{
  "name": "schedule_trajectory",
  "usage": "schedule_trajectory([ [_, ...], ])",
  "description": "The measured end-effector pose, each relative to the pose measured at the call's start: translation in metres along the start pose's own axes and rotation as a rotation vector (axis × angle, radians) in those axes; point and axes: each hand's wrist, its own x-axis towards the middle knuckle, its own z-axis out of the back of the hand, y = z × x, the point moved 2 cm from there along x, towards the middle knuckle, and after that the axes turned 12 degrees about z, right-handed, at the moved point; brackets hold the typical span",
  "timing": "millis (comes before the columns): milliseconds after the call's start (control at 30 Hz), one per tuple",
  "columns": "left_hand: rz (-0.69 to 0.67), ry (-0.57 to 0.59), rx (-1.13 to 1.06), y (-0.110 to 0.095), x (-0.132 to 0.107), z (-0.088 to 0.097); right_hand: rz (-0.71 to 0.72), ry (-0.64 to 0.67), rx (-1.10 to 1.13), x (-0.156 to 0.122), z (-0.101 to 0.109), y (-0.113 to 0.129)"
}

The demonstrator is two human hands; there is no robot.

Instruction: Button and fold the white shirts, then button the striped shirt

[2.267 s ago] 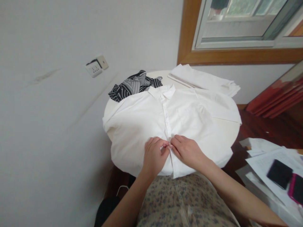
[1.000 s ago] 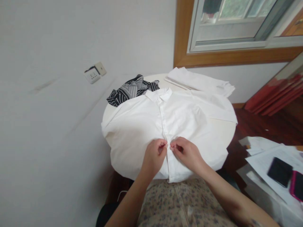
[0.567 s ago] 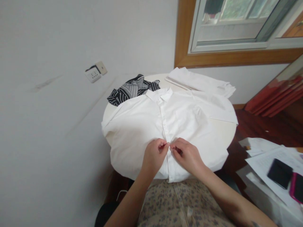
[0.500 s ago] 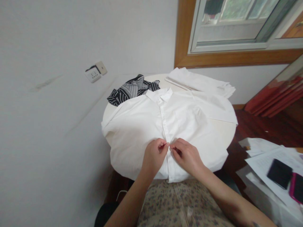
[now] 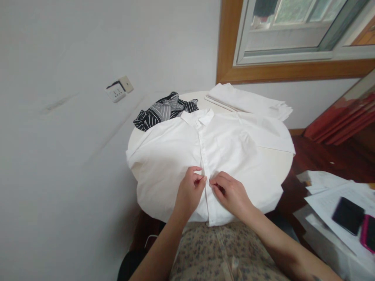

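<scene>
A white button-up shirt point(image 5: 164, 164) lies front up across a round table point(image 5: 286, 166), its collar pointing away from me and its hem at the near edge. My left hand point(image 5: 191, 187) pinches the left side of the front placket, with the index finger lifted a little off the thumb. Just across the button line, my right hand point(image 5: 230, 191) pinches the placket's other edge between thumb and fingers. The fingertips of both hands are close together but apart. Any button between them is too small to make out.
Behind the collar is a crumpled black-and-white striped cloth point(image 5: 164, 111). Folded white fabric point(image 5: 246, 101) lies at the back right. To the right, papers point(image 5: 325, 203) carry a black phone-like slab point(image 5: 348, 215) and a pink-edged phone point(image 5: 369, 234). A wall with a socket point(image 5: 115, 92) stands left.
My left hand has drawn slightly left from the button line, and its index finger has lifted. My right hand stays almost where it was. The shirt lies the same.
</scene>
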Motion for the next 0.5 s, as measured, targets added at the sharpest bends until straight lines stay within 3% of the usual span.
schedule_trajectory([
  [300,-0.031,0.009,-0.003,0.003,0.001,-0.004,-0.125,-0.018,0.200,0.010,0.004,-0.011],
  [500,-0.040,0.014,-0.036,0.003,0.002,-0.003,-0.048,-0.004,0.260,0.010,0.006,-0.015],
])
